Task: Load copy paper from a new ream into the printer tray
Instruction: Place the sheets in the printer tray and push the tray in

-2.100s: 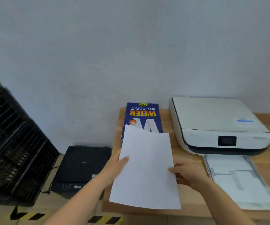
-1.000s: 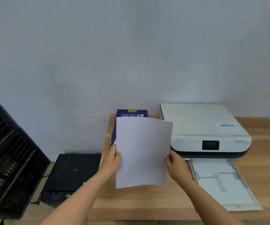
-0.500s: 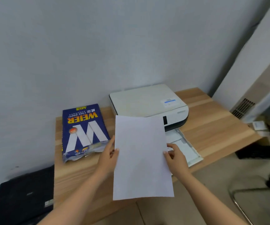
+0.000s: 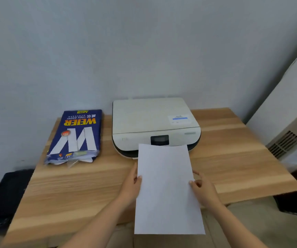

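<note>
Our left fingers (image 4: 138, 178) pinch the paper's (image 4: 167, 190) left edge, thumb on top, and our right fingers (image 4: 193, 183) grip its right edge the same way, so both hands are closed on the sheets. How many sheets we hold we cannot tell. The left hand (image 4: 130, 187) sits at 9 o'clock of the paper, the right hand (image 4: 204, 191) at 3. The paper hangs above the table (image 4: 233, 158), its far edge at 12 o'clock overlapping the printer's (image 4: 153, 122) front. The tray is hidden beneath it. The ream (image 4: 76, 136) lies at 10 o'clock, torn open. We judge this the insertion step: next we must lower the paper flat, square it, and slide it toward 12.
</note>
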A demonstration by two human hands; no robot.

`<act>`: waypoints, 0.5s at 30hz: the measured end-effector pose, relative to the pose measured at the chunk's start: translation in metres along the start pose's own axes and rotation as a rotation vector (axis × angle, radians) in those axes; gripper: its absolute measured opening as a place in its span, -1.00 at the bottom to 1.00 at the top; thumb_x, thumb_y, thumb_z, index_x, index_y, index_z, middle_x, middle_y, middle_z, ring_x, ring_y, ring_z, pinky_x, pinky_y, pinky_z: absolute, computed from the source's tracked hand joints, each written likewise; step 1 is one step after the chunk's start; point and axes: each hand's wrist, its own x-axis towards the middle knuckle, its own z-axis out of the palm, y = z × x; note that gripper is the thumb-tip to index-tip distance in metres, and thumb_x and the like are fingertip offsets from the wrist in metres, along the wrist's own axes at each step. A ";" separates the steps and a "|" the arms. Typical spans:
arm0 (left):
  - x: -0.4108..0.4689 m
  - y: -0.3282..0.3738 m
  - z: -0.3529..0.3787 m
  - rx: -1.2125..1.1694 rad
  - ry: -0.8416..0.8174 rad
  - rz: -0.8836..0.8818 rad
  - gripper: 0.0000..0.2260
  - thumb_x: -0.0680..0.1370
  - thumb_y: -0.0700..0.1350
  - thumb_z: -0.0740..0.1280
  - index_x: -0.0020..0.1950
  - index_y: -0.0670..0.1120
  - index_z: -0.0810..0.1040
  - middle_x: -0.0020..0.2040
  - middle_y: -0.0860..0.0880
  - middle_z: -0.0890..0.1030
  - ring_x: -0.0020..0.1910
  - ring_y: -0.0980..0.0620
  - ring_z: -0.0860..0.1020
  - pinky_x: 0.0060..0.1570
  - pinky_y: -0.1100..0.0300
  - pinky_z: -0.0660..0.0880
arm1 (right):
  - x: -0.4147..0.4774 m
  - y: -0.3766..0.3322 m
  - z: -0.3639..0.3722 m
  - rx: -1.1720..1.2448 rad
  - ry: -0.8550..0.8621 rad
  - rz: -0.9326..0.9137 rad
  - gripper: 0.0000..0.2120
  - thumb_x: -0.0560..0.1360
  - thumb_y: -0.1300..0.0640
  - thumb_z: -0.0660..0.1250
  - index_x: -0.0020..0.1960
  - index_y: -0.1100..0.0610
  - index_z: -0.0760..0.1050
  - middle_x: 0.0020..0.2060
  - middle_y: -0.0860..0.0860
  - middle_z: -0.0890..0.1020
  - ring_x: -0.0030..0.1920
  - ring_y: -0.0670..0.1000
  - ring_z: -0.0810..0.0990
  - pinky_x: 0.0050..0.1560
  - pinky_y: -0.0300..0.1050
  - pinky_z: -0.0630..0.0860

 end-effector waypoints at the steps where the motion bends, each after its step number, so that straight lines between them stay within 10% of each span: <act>1: -0.002 -0.002 0.010 -0.016 0.024 -0.037 -0.56 0.61 -0.26 0.15 0.41 0.13 0.26 0.26 0.02 0.55 0.16 0.05 0.57 0.04 0.23 0.53 | 0.006 0.007 -0.006 -0.019 -0.033 -0.007 -0.61 0.55 0.16 0.27 0.36 0.03 0.35 -0.24 0.13 0.65 -0.25 0.03 0.58 -0.29 -0.14 0.48; 8: -0.018 -0.020 0.047 0.063 0.060 -0.241 -0.60 0.61 -0.22 0.15 0.43 0.06 0.33 0.27 0.11 0.53 0.21 0.11 0.51 0.17 0.24 0.45 | 0.026 0.045 -0.021 -0.111 -0.225 0.037 -0.57 0.53 0.23 0.29 0.38 0.05 0.37 -0.48 -0.03 0.48 -0.50 -0.06 0.40 -0.51 -0.29 0.35; 15: -0.004 -0.023 0.053 0.118 0.011 -0.313 -0.66 0.61 -0.22 0.15 0.36 0.02 0.41 0.17 0.13 0.56 0.10 0.16 0.53 -0.02 0.37 0.44 | 0.045 0.046 -0.025 -0.093 -0.276 0.063 -0.58 0.53 0.26 0.28 0.37 0.09 0.37 -0.27 0.05 0.60 -0.34 -0.03 0.54 -0.45 -0.31 0.44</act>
